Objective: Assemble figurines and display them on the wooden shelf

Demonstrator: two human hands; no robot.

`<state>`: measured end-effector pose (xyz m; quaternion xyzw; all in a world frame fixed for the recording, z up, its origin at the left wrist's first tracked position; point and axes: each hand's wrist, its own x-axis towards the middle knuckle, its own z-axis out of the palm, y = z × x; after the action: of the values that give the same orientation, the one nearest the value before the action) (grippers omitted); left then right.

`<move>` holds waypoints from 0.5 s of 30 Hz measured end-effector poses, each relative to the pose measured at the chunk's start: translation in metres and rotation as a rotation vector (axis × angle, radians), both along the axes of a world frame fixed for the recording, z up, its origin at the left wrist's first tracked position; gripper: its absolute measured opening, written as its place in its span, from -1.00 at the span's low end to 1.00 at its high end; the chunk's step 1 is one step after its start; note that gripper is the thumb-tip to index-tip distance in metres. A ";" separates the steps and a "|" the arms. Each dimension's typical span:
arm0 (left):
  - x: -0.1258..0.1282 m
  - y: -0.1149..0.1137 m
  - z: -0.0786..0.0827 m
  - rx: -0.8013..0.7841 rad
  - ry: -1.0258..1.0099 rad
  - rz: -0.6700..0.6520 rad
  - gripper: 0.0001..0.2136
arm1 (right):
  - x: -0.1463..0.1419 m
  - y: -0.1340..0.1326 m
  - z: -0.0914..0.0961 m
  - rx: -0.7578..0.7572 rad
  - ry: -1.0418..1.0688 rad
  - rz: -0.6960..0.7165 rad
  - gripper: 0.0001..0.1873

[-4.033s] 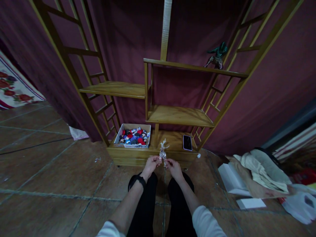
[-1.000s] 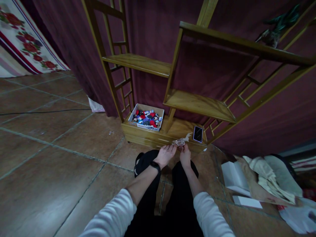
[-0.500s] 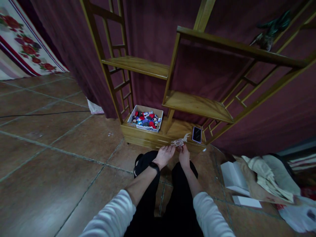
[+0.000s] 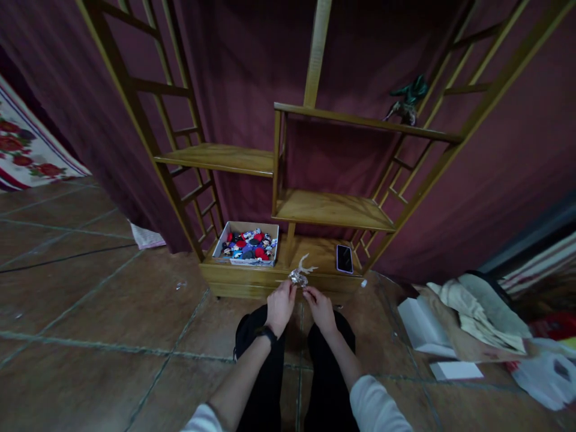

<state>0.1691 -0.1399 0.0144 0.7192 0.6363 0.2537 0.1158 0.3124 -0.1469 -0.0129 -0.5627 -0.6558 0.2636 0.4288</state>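
Observation:
A small, clear and shiny ornament (image 4: 297,277) with pale, antler-like prongs is held up in front of the low cabinet. Its exact kind is hard to make out. My left hand (image 4: 281,305) is closed on its lower left side, thumb and fingers pinched together. From the right, my right hand (image 4: 320,307) pinches at its lower edge with the fingertips. Beyond my hands, on the cabinet top, is a shallow white box (image 4: 254,262) full of small red, black and blue figures (image 4: 248,246).
A phone (image 4: 344,259) lies on the cabinet top (image 4: 310,247) at right. Wooden shelves (image 4: 333,207) rise above, with a dark green figurine (image 4: 407,102) on the upper one. White boxes (image 4: 423,327), cloth (image 4: 468,312) and a plastic bag (image 4: 546,375) lie on the floor at right.
My view has tilted up and swung right, so the shelves show more fully. Both hands still hold the ornament, its prongs now pointing more upward.

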 end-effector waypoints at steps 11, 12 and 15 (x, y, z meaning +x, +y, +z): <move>0.002 0.009 -0.013 -0.095 -0.044 0.076 -0.78 | -0.003 -0.012 0.012 -0.023 0.006 0.018 -0.65; 0.002 0.010 -0.014 -0.111 -0.051 0.075 -0.78 | -0.003 -0.011 0.012 -0.012 0.023 -0.020 -0.66; 0.001 0.013 -0.014 -0.151 -0.136 0.045 -0.79 | -0.003 -0.007 0.013 0.026 0.026 -0.047 -0.73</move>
<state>0.1706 -0.1272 0.0004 0.6751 0.6603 0.2555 0.2070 0.3097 -0.1541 -0.0003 -0.5689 -0.6402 0.2521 0.4505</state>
